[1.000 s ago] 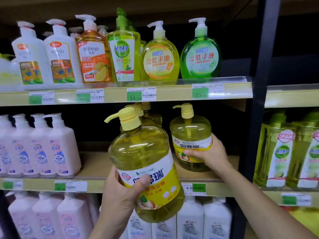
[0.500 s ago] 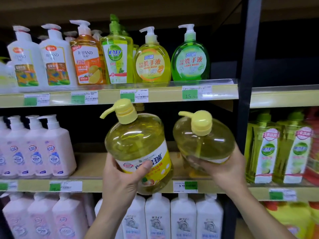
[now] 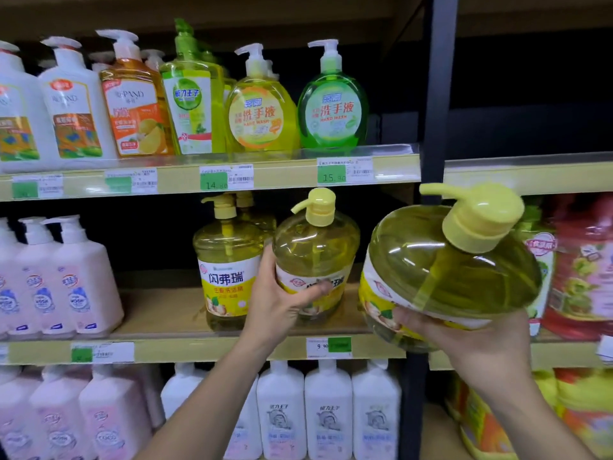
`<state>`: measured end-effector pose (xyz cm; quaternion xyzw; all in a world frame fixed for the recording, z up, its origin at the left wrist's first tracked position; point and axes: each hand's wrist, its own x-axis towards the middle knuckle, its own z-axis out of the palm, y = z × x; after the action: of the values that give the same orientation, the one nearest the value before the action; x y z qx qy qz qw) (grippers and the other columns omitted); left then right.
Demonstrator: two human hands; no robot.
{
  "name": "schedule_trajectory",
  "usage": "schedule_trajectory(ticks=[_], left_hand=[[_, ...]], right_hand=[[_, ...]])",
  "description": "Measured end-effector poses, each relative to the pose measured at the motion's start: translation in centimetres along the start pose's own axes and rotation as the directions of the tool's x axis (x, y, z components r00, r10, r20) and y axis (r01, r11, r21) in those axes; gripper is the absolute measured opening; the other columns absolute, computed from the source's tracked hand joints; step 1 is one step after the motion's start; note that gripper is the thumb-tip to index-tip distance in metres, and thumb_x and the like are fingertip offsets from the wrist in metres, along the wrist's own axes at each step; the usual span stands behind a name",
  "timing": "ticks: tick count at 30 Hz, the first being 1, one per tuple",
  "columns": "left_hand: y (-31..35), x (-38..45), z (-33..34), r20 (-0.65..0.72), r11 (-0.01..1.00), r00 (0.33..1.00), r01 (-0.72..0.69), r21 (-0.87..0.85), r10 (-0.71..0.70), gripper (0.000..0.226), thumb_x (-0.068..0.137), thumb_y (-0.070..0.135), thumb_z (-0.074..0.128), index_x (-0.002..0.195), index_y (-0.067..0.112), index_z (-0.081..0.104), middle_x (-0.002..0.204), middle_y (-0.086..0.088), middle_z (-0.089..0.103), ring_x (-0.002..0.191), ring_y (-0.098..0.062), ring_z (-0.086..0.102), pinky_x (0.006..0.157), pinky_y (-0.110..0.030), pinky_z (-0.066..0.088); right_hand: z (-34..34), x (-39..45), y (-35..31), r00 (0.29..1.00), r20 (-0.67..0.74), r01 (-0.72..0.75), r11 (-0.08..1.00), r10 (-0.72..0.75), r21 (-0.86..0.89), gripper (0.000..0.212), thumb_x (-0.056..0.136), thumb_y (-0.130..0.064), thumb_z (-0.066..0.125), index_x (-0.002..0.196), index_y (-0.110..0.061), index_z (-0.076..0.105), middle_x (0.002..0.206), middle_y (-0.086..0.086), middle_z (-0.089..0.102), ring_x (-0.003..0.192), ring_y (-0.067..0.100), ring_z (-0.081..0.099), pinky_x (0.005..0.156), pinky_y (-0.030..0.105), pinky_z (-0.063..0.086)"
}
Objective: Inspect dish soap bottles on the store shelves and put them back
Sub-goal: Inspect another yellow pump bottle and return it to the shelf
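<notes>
Head camera: two round clear bottles of yellow dish soap are in hand, each with a pale yellow pump. The left bottle stands about upright at the front of the middle shelf, just beside a matching bottle that sits on the shelf — whether its base touches the board I cannot tell. The right bottle is off the shelf, tilted hard with its pump toward the camera, in front of the dark upright post; yellow liquid nearly fills it. The left hand wraps the left bottle's lower body, thumb across the label. The right hand cups the right bottle from below, fingers curled round its base. Green and yellow hand-wash pumps line the shelf above
</notes>
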<state>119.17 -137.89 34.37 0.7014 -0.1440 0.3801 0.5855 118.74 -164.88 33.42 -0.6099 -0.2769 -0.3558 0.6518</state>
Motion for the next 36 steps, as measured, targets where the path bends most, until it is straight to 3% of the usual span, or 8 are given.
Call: schedule_trajectory(ticks=[8,13,18,23,27,29,33,36], left_hand=[[-2.8,1.0,0.5,-0.007,0.982,0.982,0.189,0.004,-0.189,0.070,0.068,0.046,0.098,0.125,0.029,0.061,0.117,0.003,0.079,0.107,-0.014,0.078,0.078,-0.023,0.063],[-3.6,2.5,0.7,0.040,0.966,0.967,0.255,-0.047,-0.253,0.062,0.083,0.028,0.090,0.136,0.020,0.059,0.122,0.002,0.080,0.113,-0.018,0.077,0.082,-0.024,0.063],[-4.2,2.7,-0.2,0.071,0.969,0.967,0.246,-0.004,-0.245,0.055,0.091,0.031,0.081,0.139,0.021,0.057,0.125,0.010,0.079,0.117,-0.010,0.075,0.084,-0.018,0.061],[-4.9,2.6,-1.2,0.113,0.971,0.966,0.221,0.093,-0.231,0.050,0.100,0.034,0.075,0.143,0.018,0.055,0.135,0.004,0.075,0.128,-0.014,0.070,0.108,-0.038,0.059],[-3.9,2.2,-0.9,0.092,0.947,0.963,0.230,0.224,-0.255,0.077,0.097,0.044,0.071,0.160,0.014,0.039,0.147,0.003,0.068,0.138,-0.016,0.063,0.118,-0.049,0.050],[-2.5,1.5,-0.3,0.065,0.920,0.971,0.194,0.340,-0.229,0.073,0.103,0.042,0.067,0.163,0.013,0.035,0.148,0.003,0.066,0.137,-0.015,0.062,0.115,-0.040,0.052],[1.1,-3.4,0.5,-0.041,0.835,0.999,0.039,0.549,-0.020,0.040,0.110,0.042,0.056,0.144,0.019,0.059,0.123,0.019,0.072,0.116,0.001,0.062,0.089,-0.023,0.050],[3.9,-9.2,0.9,-0.012,0.957,0.978,0.208,0.200,-0.210,0.052,0.100,0.074,0.052,0.137,0.040,0.068,0.128,0.027,0.073,0.123,0.008,0.064,0.094,-0.015,0.052]], right_hand=[[-0.7,-1.7,0.3,0.995,0.054,-0.091,0.995,0.089,0.031,0.087,0.042,-0.060,0.103,0.113,-0.018,0.078,0.111,-0.018,0.081,0.103,0.002,0.077,0.084,0.012,0.058],[-0.5,-2.3,1.6,0.983,0.139,-0.121,0.993,0.119,0.004,0.073,0.044,-0.023,0.104,0.112,-0.016,0.080,0.108,-0.010,0.083,0.100,0.008,0.079,0.081,0.015,0.060],[-0.6,-2.9,2.3,0.954,0.221,-0.210,0.978,0.202,0.016,0.078,0.040,-0.027,0.103,0.113,-0.012,0.078,0.102,-0.009,0.084,0.096,0.007,0.080,0.077,0.013,0.059],[-0.8,-3.9,2.5,0.904,0.314,-0.314,0.949,0.292,0.023,0.074,0.045,-0.017,0.104,0.114,-0.013,0.076,0.099,-0.010,0.084,0.092,0.004,0.079,0.072,0.010,0.058],[-0.6,-4.3,2.5,0.838,0.385,-0.443,0.894,0.386,0.067,0.070,0.045,-0.028,0.109,0.109,-0.018,0.079,0.100,-0.002,0.085,0.089,0.012,0.081,0.067,0.019,0.061],[-0.2,-4.6,2.7,0.801,0.414,-0.510,0.855,0.433,0.092,0.070,0.043,-0.030,0.104,0.108,-0.018,0.081,0.101,0.004,0.084,0.091,0.020,0.082,0.066,0.029,0.065],[0.5,-5.1,3.2,0.696,0.516,-0.646,0.749,0.499,0.147,0.075,0.049,-0.020,0.102,0.119,-0.009,0.076,0.113,0.012,0.082,0.106,0.034,0.079,0.086,0.044,0.066],[1.0,-5.7,3.4,0.599,0.607,-0.743,0.645,0.522,0.177,0.065,0.052,-0.018,0.100,0.114,-0.014,0.080,0.117,0.017,0.080,0.108,0.036,0.078,0.085,0.042,0.066]])
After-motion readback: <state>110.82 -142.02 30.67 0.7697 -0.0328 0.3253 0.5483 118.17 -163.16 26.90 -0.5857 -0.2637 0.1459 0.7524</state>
